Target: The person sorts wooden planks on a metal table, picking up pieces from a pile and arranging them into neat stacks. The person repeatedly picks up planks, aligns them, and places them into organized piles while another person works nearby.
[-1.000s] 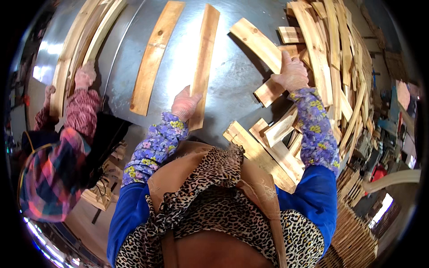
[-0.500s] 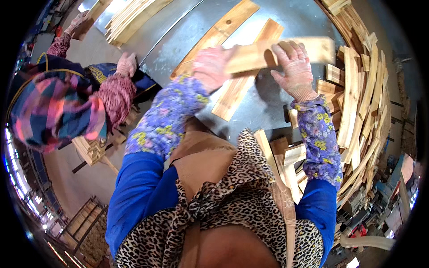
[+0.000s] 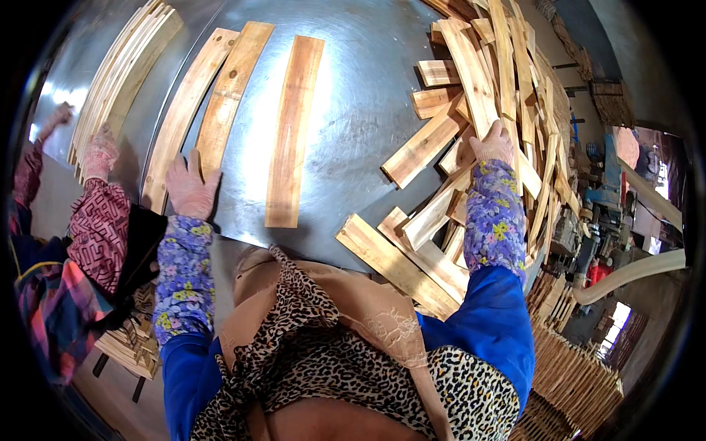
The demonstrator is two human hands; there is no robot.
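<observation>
My left hand [image 3: 191, 185], in a pale glove, lies with fingers spread at the near end of a knotty wooden plank [image 3: 234, 92]. A second plank [image 3: 187, 110] lies close along its left side. Out at the right, my gloved right hand [image 3: 494, 143] has its fingers closed around the near end of a pale plank [image 3: 471, 73] on a heaped pile of planks [image 3: 526, 95]. Between my hands, a reddish-brown plank [image 3: 294, 132] rests alone on the shiny metal table [image 3: 353, 103].
At the far left stands a stack of planks [image 3: 129, 73], with a co-worker's gloved hand [image 3: 101, 154] against its near end. Loose planks [image 3: 397, 264] jut over the table's near right edge. Machinery with a pale hose [image 3: 632, 275] is beyond the pile.
The plank that both hands held has left them. My left hand has come down among the planks at the left, my right hand has reached to the pile, and the view has shifted rightward.
</observation>
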